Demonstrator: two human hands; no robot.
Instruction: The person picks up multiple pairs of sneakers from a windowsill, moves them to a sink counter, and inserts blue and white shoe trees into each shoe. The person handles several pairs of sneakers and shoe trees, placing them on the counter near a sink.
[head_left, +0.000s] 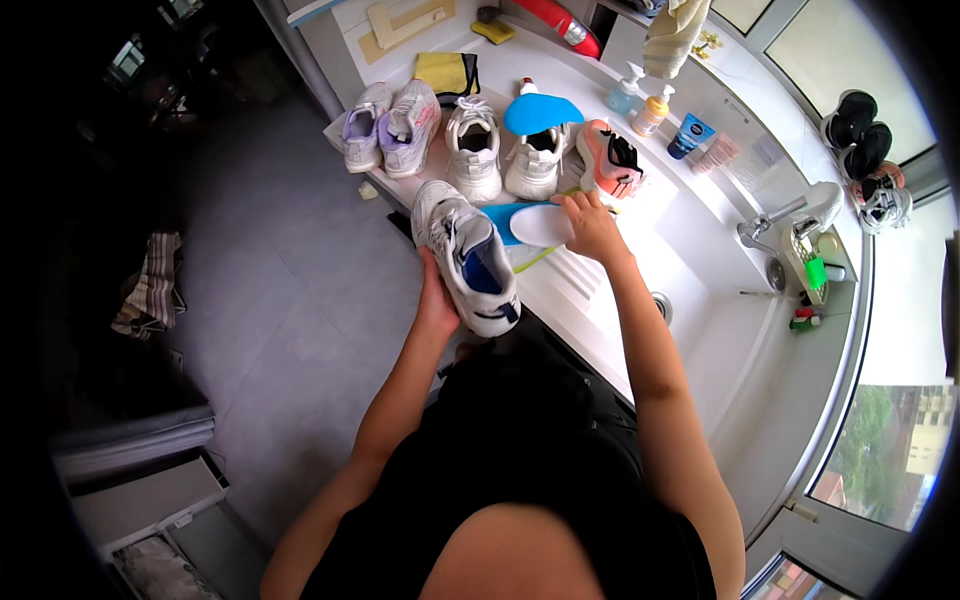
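My left hand (436, 300) grips a white sneaker (491, 315) with navy trim by its side, tilted, its blue-lined opening towards me. This shoe is held at the edge of the white counter (551, 292). My right hand (594, 227) has its fingers on the end of a white insole (541, 226). A blue insole (500, 219) lies partly under the white one, and something yellow-green shows beneath them. Behind my hands stands a pair of white sneakers (474, 169); another blue insole (541, 112) rests across the opening of the right one (534, 180).
Lilac-lined sneakers (409, 139) stand at the left, a pink-orange shoe (604, 161) at the right. A yellow cloth (442, 73) lies behind. Pump bottles (651, 112) line the ledge above the white sink (697, 277) with its faucet (765, 223). More shoes (862, 135) sit on the windowsill.
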